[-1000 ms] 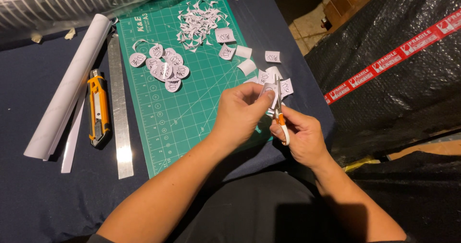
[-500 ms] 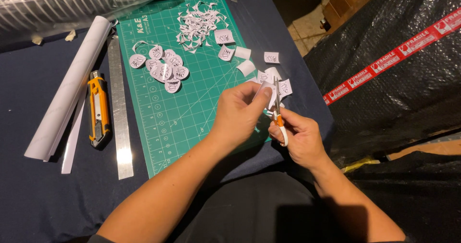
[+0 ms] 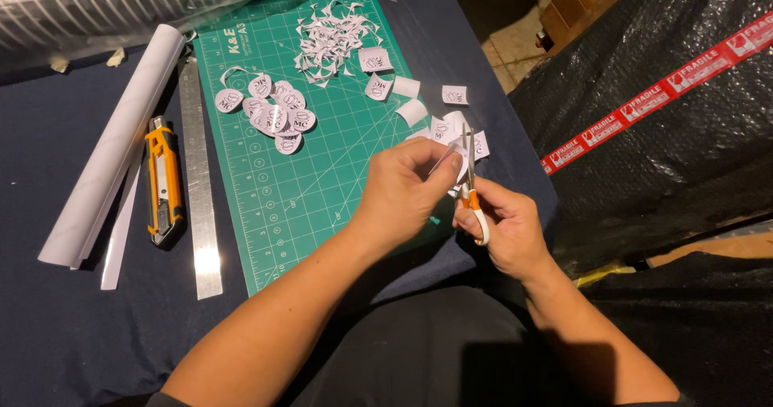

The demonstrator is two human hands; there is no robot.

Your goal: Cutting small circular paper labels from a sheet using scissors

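- A table covered with a dark navy cloth [image 3: 48,310] fills the left and middle of the view; the light is dim and warm.
- A green cutting mat [image 3: 314,190] with a white grid lies on the cloth, its near right corner under the hands.
- The left hand [image 3: 403,190] is closed on a small white paper piece [image 3: 451,156], pinched between thumb and fingers above the mat's right edge.
- The right hand [image 3: 503,230] is closed round the orange-and-white handles of small scissors [image 3: 471,183]; the blades point away from the person and meet the paper piece.
- On the mat's far left lies a cluster of cut oval labels [image 3: 274,113], overlapping one another.
- Beyond them, near the mat's far edge, sits a heap of paper trimmings [image 3: 330,41].
- Uncut square labels [image 3: 415,101], some curled, are scattered from the mat's right part onto the cloth just beyond the hands.
- Left of the mat a steel ruler [image 3: 197,181] lies along its edge, an orange utility knife [image 3: 163,183] beside it, then a rolled white sheet [image 3: 113,145] lying aslant.
- A clear plastic bundle [image 3: 105,4] occupies the far left corner.
- To the right of the table, black bubble wrap [image 3: 668,157] crossed by a red-and-white tape strip [image 3: 652,101] covers something bulky; a patch of tiled floor [image 3: 515,53] shows beyond.
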